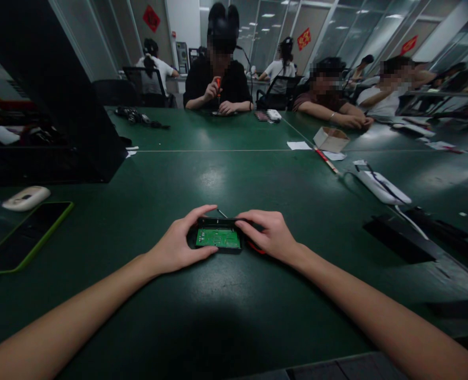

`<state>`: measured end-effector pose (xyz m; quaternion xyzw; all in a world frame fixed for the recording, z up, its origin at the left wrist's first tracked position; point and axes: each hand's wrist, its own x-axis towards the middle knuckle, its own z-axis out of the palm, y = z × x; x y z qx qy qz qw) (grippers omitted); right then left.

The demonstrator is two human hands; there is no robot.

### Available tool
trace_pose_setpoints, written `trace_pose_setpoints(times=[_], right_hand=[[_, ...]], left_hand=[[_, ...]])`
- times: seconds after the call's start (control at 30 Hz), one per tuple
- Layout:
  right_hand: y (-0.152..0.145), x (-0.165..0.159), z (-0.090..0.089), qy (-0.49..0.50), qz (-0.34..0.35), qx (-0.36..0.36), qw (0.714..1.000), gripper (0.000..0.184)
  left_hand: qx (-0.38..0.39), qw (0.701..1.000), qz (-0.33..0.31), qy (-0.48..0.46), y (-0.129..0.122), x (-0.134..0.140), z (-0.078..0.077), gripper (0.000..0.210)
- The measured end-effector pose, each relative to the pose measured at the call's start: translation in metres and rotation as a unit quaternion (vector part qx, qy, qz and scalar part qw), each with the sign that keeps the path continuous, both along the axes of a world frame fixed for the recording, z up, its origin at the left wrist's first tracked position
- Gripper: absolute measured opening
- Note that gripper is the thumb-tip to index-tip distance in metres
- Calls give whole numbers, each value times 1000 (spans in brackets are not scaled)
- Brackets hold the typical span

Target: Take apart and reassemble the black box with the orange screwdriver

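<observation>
A small black plastic case (229, 250) with a green circuit board (218, 238) inside sits in front of me, its open side towards me. My left hand (182, 240) is closed round its left end, thumb along the near edge and fingers at the far edge. At the upper right corner, my right hand (268, 229) grips the case between thumb and fingers. A thin metal shaft (221, 213) shows just behind the case. Something red (256, 247) lies under my right hand, mostly hidden; both may belong to one screwdriver.
To the left are a phone (28, 237) with a green edge and a cream-coloured rounded object (27, 198). On the right lie a white power strip (382, 182) and dark flat pieces (398, 237). A small box (331, 139) stands farther back. Across the green table (210, 301), a person holds a red-handled screwdriver (218, 84).
</observation>
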<state>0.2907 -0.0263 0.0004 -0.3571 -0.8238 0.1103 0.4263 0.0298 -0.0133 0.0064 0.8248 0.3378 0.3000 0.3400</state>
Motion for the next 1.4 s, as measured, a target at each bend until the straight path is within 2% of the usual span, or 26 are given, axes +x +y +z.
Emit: trace_pose_setpoints(times=[0.1,0.23,0.6,0.8,1.4], right_hand=[[0,-1,0,4,-13,11,1000,17],[-1,-1,0,-2,-21,-7,1000,19],[0,2,3,-13,13,-13,1000,19],[-1,3,3,-18,27,-18,999,20],[0,6,7,-44,46,-24,998,22]], left_hand=[[-16,1000,-3,-6,0,0,-1,82],[-31,999,-1,-13,0,1,-1,86],[-6,1000,10,6,-1,1,3,75],[19,1000,-8,12,1,0,1,69],[35,999,-17,19,0,-1,-2,72]])
